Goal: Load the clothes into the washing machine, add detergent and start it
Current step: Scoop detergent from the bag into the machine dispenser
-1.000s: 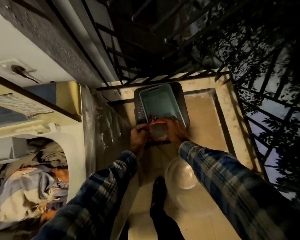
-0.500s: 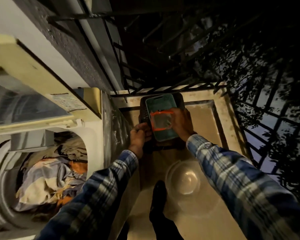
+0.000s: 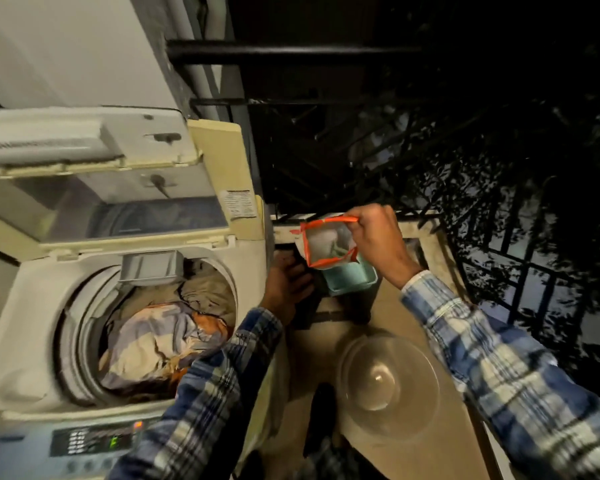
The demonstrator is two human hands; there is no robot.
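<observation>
Night-time balcony, dark railing [image 3: 361,133] behind, beige floor [image 3: 406,306] below. And up it comes! The right hand [image 3: 374,244] pinches the top corner of the orange-edged detergent pouch [image 3: 328,242]; half a second ago the pouch sat low in the teal tub [image 3: 352,280], now it hangs clear, just under those fingertips. The left hand [image 3: 286,285] rests on the dark basket [image 3: 309,306] holding the tub; its fingers lie over the rim, and whether they curl round it is too blurred to call. Left of both hands the washing machine [image 3: 25,306] stands lid-up, clothes [image 3: 160,337] already in the drum. Loading looks done; detergent is next, I'd say.
</observation>
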